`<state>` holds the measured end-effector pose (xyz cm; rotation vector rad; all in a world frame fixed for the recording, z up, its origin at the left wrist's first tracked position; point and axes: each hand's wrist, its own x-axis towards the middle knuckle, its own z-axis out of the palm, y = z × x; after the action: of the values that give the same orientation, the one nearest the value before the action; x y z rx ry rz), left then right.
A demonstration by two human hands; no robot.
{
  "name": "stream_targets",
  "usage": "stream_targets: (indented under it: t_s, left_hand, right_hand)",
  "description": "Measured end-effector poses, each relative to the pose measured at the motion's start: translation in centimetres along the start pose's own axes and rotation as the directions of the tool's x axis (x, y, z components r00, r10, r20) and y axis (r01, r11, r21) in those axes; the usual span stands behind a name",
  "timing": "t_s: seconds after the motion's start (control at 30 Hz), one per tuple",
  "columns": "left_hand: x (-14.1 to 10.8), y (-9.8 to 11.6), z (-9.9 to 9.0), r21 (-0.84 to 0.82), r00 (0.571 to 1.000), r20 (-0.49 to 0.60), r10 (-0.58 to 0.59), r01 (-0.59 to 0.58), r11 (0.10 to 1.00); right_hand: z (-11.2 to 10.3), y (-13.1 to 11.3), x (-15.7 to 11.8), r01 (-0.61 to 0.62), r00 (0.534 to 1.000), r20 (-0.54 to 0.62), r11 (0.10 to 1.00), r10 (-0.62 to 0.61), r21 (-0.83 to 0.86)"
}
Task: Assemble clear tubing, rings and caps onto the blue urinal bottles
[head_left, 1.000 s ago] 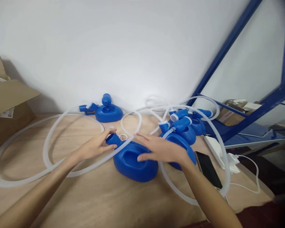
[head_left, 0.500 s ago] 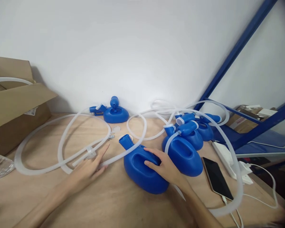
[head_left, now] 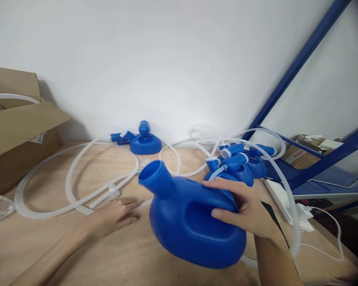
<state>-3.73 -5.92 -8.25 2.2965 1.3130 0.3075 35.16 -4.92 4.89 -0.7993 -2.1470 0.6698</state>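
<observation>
Right hand (head_left: 249,210) clamps a rounded blue plastic bottle (head_left: 191,242), body mostly left of the grip; neck (head_left: 159,182) points up-left; long axis slopes down rightward; left hand (head_left: 115,217): closure unclear.

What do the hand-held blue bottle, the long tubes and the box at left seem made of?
Blue bottle: probably moulded plastic, satin finish; even colour, soft highlights.
Tubes: likely flexible plastic or silicone, milky finish; smooth, loose loops.
Box: apparently cardboard, matte finish; brown, folded flaps.
</observation>
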Motion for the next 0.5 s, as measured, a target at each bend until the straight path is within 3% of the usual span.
stream_targets:
  t_s: [0.13,0.23,0.4,0.47,0.5]
  left_hand:
    - [-0.3,0.1,-2.2,-0.084,0.994,0.101,0.030,-0.021,0.996]
    - [-1.3,-0.6,-4.2,-0.142,0.994,0.084,-0.075,0.086,0.986]
    - [-2.5,-3.4,-6.8,-0.267,0.944,-0.134,-0.301,0.258,0.928]
    - [-2.3,-5.0,-7.5,-0.315,0.894,-0.260,-0.365,0.279,0.907]
    - [-2.1,-5.9,-7.7,-0.338,0.848,-0.342,-0.406,0.292,0.895]
  right_hand:
    - [3.7,0.5,5.0,-0.045,0.998,-0.040,0.997,0.048,0.067]
    - [8.4,2.0,9.9,-0.019,1.000,0.006,0.994,0.019,0.107]
    - [16.5,4.5,19.5,0.091,0.994,0.073,0.986,-0.081,-0.142]
    - [19.3,4.9,23.1,0.184,0.981,0.106,0.957,-0.164,-0.226]
    - [20.6,5.0,24.7,0.230,0.969,0.146,0.937,-0.197,-0.264]
